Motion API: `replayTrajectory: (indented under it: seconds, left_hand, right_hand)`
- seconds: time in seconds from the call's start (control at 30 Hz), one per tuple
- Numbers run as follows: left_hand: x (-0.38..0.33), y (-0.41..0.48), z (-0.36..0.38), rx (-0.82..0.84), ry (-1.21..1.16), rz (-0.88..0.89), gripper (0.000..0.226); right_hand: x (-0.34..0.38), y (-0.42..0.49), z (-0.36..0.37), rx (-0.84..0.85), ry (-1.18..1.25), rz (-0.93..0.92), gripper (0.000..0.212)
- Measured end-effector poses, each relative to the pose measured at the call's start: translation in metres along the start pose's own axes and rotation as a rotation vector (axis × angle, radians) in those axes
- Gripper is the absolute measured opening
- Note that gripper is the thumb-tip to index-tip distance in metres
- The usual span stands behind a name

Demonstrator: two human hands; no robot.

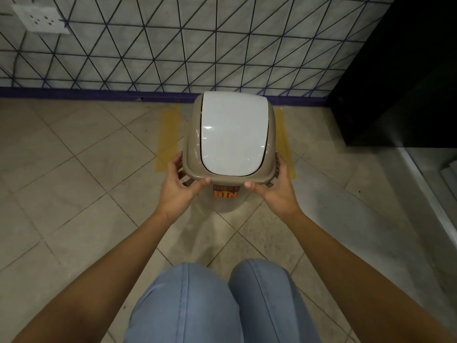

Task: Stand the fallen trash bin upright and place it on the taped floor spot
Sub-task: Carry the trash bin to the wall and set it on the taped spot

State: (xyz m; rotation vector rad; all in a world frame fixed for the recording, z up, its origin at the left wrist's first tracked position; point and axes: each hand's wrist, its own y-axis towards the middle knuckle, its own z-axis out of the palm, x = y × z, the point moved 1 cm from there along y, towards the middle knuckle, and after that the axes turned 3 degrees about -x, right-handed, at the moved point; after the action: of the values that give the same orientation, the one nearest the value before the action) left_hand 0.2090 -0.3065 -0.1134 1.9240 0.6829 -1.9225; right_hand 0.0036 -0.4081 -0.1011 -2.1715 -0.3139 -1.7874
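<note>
The trash bin [231, 137] stands upright, seen from above: a beige top with a white swing lid and an orange "BIN" label on its near side. My left hand [181, 186] grips the bin's near left corner. My right hand [274, 188] grips the near right corner. Thumbs press on the front rim and the fingers wrap under the sides. Yellow tape [168, 137] marks a square on the floor; its strips show to the left and right of the bin, and the bin hides the middle. Whether the base touches the floor cannot be seen.
A tiled wall [173, 45] with a dark skirting runs just behind the bin. A black cabinet [400, 78] stands at the right, with a grey step edge [432, 184] below it. My knees in blue jeans [212, 305] are at the bottom. A wall socket [40, 21] sits upper left.
</note>
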Motion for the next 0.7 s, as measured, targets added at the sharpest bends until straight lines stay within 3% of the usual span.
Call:
replayTrajectory:
  seconds: [0.27, 0.43, 0.57, 0.7]
  left_hand:
    - [0.003, 0.009, 0.005, -0.025, 0.008, 0.027, 0.078]
    - [0.000, 0.015, 0.007, -0.022, 0.057, 0.030, 0.084]
    - [-0.005, 0.018, 0.006, -0.081, 0.252, 0.176, 0.096]
    - [-0.015, 0.028, 0.009, -0.045, 0.371, 0.297, 0.099]
  right_hand:
    - [-0.005, 0.006, 0.005, -0.023, 0.016, 0.021, 0.105]
    - [0.001, 0.016, 0.003, -0.057, -0.107, -0.019, 0.108]
    - [0.010, 0.019, 0.003, -0.112, -0.279, -0.111, 0.116]
    - [0.017, 0.025, 0.005, -0.072, -0.276, -0.113, 0.121]
